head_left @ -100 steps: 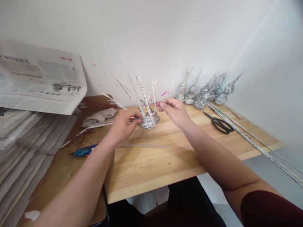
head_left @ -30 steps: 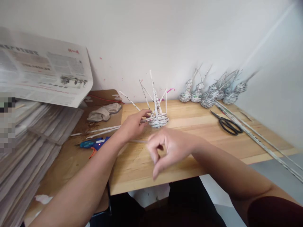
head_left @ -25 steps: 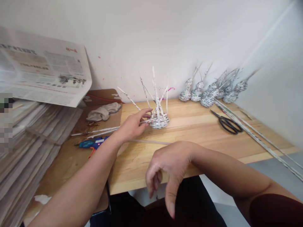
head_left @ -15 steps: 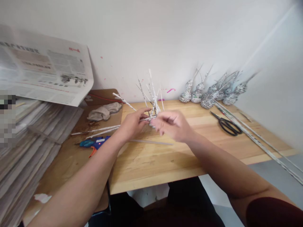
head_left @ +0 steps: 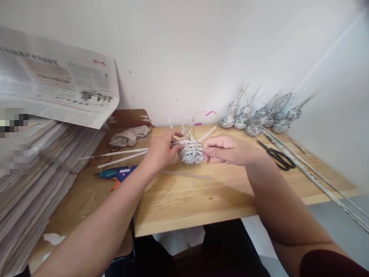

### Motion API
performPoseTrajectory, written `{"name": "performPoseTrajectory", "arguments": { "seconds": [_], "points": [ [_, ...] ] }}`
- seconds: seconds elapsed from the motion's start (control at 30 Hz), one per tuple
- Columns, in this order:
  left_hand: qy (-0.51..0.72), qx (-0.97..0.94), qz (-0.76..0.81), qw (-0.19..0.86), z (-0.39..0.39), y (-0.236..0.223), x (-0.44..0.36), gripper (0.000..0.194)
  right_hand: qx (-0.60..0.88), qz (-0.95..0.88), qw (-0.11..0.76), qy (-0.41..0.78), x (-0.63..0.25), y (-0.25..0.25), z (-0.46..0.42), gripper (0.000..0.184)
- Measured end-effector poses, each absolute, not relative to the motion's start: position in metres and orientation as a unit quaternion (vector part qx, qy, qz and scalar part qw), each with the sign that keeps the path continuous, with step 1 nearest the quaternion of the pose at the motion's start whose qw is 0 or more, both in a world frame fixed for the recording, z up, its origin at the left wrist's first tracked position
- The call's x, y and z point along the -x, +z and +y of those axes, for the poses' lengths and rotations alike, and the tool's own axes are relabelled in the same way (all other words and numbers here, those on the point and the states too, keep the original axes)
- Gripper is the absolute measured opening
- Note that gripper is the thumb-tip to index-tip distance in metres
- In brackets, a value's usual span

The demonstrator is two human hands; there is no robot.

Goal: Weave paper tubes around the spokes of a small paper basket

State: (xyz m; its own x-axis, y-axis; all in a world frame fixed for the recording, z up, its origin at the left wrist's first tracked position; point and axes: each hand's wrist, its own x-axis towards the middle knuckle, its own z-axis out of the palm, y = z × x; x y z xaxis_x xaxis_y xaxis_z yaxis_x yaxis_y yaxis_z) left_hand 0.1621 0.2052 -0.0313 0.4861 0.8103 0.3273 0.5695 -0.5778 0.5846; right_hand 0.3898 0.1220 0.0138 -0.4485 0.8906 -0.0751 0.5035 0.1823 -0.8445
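Note:
A small round basket [head_left: 191, 153] woven from rolled newspaper strips lies tipped in the middle, its rounded underside facing me. Several paper spokes [head_left: 208, 133] stick out behind it, towards the wall. My left hand [head_left: 165, 148] grips the basket's left edge between thumb and fingers. Long paper strips [head_left: 123, 157] trail leftward from under this hand. At the basket's right side is my right hand [head_left: 223, 149], its fingers curled and pressed together close against the weave. What its fingertips pinch is hidden.
On the left lie a blue glue gun [head_left: 117, 174], a cloth glove [head_left: 131, 136] and a newspaper stack [head_left: 43, 184]. Black scissors [head_left: 278, 156], long paper rods [head_left: 313, 177] and several finished woven gourd shapes [head_left: 253, 126] are on the right. A thin stick [head_left: 187, 175] lies in front.
The basket has tipped away from me, so its spokes point to the wall and its underside shows. My right hand dropped below the basket, came back up, and is now at its right side.

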Motion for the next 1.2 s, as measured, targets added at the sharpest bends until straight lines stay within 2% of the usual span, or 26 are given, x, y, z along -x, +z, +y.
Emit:
{"name": "performPoseTrajectory", "arguments": {
  "seconds": [0.13, 0.2, 0.3, 0.4, 0.5, 0.57, 0.67, 0.77, 0.9, 1.03, 1.13, 1.2],
  "points": [
    [0.297, -0.844, 0.397, 0.204, 0.201, -0.031, -0.163, 0.026, 0.382, -0.667, 0.378, 0.516, -0.404, 0.018, 0.108, 0.043],
    [0.304, -0.848, 0.382, 0.209, 0.196, -0.031, -0.164, 0.027, 0.309, -0.654, 0.406, 0.558, -0.410, 0.012, 0.108, 0.049],
    [0.302, -0.861, 0.356, 0.204, 0.189, -0.030, -0.166, 0.031, 0.252, -0.674, 0.403, 0.565, -0.409, 0.006, 0.113, 0.058],
    [0.287, -0.880, 0.348, 0.150, 0.182, -0.030, -0.167, 0.032, 0.394, -0.696, 0.378, 0.467, -0.395, 0.004, 0.119, 0.053],
    [0.282, -0.896, 0.338, 0.064, 0.179, -0.033, -0.169, 0.031, 0.544, -0.721, 0.344, 0.258, -0.378, -0.002, 0.124, 0.043],
    [0.286, -0.904, 0.317, 0.010, 0.179, -0.037, -0.170, 0.030, 0.567, -0.746, 0.312, 0.155, -0.371, -0.007, 0.127, 0.042],
    [0.286, -0.917, 0.276, -0.038, 0.178, -0.039, -0.170, 0.029, 0.561, -0.775, 0.270, 0.110, -0.368, -0.013, 0.131, 0.029],
    [0.303, -0.920, 0.239, -0.073, 0.175, -0.037, -0.169, 0.030, 0.557, -0.774, 0.262, 0.149, -0.370, -0.017, 0.133, 0.020],
    [0.398, -0.896, 0.167, -0.102, 0.170, -0.030, -0.167, 0.031, 0.567, -0.729, 0.323, 0.204, -0.377, -0.018, 0.137, 0.017],
    [0.431, -0.892, 0.131, -0.027, 0.174, -0.032, -0.166, 0.009, 0.552, -0.683, 0.394, 0.273, -0.384, -0.018, 0.141, 0.014],
    [0.482, -0.842, 0.239, 0.036, 0.184, -0.035, -0.166, 0.013, 0.532, -0.656, 0.416, 0.337, -0.387, -0.019, 0.144, 0.015],
    [0.518, -0.785, 0.318, 0.118, 0.192, -0.036, -0.167, 0.016, 0.518, -0.651, 0.412, 0.372, -0.387, -0.022, 0.146, 0.015]
  ]
}}
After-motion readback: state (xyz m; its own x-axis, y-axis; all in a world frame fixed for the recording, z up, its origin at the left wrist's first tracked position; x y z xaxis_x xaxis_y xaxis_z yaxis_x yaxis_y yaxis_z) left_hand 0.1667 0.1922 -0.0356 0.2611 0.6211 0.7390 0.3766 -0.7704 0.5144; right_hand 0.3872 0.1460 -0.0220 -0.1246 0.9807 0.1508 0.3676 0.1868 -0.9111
